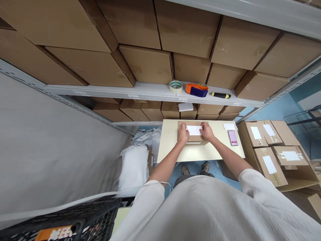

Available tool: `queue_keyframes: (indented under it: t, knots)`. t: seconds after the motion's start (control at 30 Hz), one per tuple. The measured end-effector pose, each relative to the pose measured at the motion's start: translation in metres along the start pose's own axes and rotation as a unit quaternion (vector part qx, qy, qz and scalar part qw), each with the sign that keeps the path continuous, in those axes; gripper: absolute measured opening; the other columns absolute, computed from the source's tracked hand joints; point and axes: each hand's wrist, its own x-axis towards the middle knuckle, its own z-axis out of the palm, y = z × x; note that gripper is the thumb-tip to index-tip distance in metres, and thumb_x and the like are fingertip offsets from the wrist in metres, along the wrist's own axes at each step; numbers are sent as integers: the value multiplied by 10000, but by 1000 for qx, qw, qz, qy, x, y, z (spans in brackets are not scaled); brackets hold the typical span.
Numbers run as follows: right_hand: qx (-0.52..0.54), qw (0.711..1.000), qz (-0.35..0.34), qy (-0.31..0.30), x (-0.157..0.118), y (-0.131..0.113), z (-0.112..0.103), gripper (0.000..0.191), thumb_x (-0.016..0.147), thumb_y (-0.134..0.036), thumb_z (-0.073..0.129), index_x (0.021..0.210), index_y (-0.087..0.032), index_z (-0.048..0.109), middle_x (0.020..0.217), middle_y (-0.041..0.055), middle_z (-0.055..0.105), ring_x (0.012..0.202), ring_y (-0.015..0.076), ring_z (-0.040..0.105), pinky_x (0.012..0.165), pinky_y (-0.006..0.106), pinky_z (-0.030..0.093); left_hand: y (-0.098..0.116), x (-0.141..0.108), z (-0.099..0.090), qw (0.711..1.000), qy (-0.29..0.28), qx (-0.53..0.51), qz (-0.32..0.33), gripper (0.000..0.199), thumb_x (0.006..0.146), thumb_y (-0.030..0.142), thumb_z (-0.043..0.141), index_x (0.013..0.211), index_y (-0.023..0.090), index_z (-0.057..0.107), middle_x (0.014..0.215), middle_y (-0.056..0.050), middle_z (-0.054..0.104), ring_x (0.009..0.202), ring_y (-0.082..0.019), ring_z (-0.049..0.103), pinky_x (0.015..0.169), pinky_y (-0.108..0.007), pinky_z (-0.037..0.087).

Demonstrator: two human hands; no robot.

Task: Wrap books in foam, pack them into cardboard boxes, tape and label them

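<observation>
A small cardboard box lies on a cream table top, with a white label on its upper face. My left hand rests on the box at the label's left end. My right hand touches the label's right end. The picture is too small to show whether either hand grips the label. To the right of the box lie a phone with a pink screen and a white paper slip.
Above the table, a metal shelf holds a tape roll, an orange-and-blue tape dispenser and a black-and-yellow tool. Cardboard boxes stand right, white plastic sheets left, and a black crate lower left.
</observation>
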Motion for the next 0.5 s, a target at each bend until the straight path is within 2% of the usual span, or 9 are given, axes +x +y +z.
queue_keyframes:
  t: [0.13,0.27,0.37,0.5]
  knots:
    - [-110,993,-37,24,-8,-5,-2,352,988,-233,592,1335,-202,649,1371,181,627,1195,344,606,1003,467,528,1,-4,-5,987,-17,150,61,366,936,35,551,1233,217,663,1347,-179,657,1309,-361,619,1108,-527,503]
    - [-163,977,-139,-8,-25,-8,5,409,1100,-281,454,1422,-156,673,1476,219,618,1318,371,557,1102,508,470,-6,-10,-12,949,-113,211,207,490,973,43,450,1360,214,697,1477,-147,676,1433,-310,588,1224,-492,463]
    - [-179,966,-184,-39,-40,-3,15,590,1145,-460,389,1627,-153,537,1689,204,497,1495,383,470,1230,538,380,-17,-15,-14,920,-167,229,271,549,1039,144,414,1546,191,620,1636,-127,600,1582,-285,483,1341,-477,349]
    - [-193,960,-191,-68,-53,9,23,783,1135,-602,329,1764,-135,314,1826,183,290,1689,360,247,1362,559,174,-27,-17,-14,914,-193,247,258,625,1096,297,369,1699,167,466,1768,-125,446,1682,-286,337,1397,-483,231]
